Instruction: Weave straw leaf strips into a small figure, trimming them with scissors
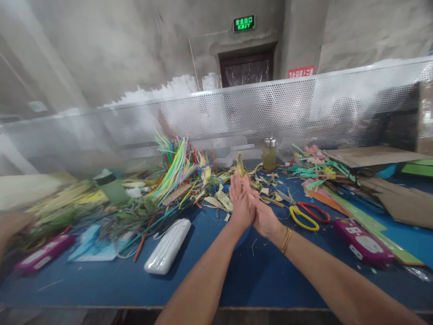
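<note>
Over the middle of the blue table, my left hand [241, 204] and my right hand [264, 216] press together palm to palm, fingers straight and pointing away. Between them is a dried corn husk piece [240, 165], its pale green-yellow pointed tip sticking out past my fingertips. The palms hide the rest of it. Loose husk scraps [221, 196] lie just beyond and beside my hands. To the right of my right hand rest scissors [307, 215] with one yellow and one red handle loop.
Colourful pipe cleaners [176, 167] stand bunched at left behind a white plastic-wrapped pack [168, 246]. A lidded jar [269, 153] stands by the perforated metal screen [304, 108]. Purple devices [363, 241] lie either side. A blurred co-worker's arm [13, 225] reaches in at far left.
</note>
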Demonstrator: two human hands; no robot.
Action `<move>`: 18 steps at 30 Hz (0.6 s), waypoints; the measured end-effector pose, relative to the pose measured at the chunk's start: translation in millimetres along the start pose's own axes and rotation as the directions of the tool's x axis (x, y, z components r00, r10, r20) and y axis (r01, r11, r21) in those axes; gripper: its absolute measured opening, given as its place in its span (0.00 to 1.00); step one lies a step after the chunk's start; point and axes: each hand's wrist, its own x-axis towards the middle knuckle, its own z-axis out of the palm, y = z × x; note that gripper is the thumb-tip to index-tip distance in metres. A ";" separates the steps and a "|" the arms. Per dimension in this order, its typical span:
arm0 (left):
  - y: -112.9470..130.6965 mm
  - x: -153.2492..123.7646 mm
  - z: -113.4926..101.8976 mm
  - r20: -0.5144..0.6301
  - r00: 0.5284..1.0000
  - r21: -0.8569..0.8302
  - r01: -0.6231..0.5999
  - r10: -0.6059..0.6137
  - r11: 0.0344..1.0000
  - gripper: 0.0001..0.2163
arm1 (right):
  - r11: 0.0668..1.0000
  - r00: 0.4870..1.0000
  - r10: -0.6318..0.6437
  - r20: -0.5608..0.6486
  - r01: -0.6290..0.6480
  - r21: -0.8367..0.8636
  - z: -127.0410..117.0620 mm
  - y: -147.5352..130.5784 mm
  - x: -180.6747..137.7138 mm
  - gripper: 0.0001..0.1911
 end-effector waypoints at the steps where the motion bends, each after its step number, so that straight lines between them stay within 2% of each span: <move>1: -1.8 0.7 -4.5 -0.023 1.000 0.021 -0.007 0.008 1.000 0.28 | 1.000 1.000 -0.014 -0.002 0.014 -0.027 4.3 -4.0 -0.2 0.30; 4: -4.9 0.5 -9.7 -0.093 0.996 0.078 0.015 -0.008 0.997 0.29 | 0.987 0.998 -0.047 0.034 0.052 -0.151 9.7 -15.1 -0.7 0.38; 7: 0.6 -7.4 -1.7 -0.074 0.997 0.128 0.000 0.010 0.992 0.30 | 0.962 0.995 -0.065 0.071 0.082 -0.259 -3.1 -21.3 1.3 0.45; 11: 22.4 -29.3 17.5 0.078 0.991 0.129 -0.115 0.105 0.985 0.34 | 0.944 0.996 -0.022 0.088 0.049 -0.327 -40.0 -24.6 9.1 0.48; 14: 41.2 -46.9 26.7 0.200 0.964 0.150 -0.206 0.174 0.967 0.37 | 0.933 0.998 0.000 0.066 0.024 -0.360 -64.3 -25.7 14.7 0.47; 18: 64.9 -62.2 22.5 0.311 0.918 0.105 -0.290 0.246 0.951 0.37 | 0.923 0.994 -0.028 0.102 0.065 -0.380 -74.7 -34.3 18.4 0.41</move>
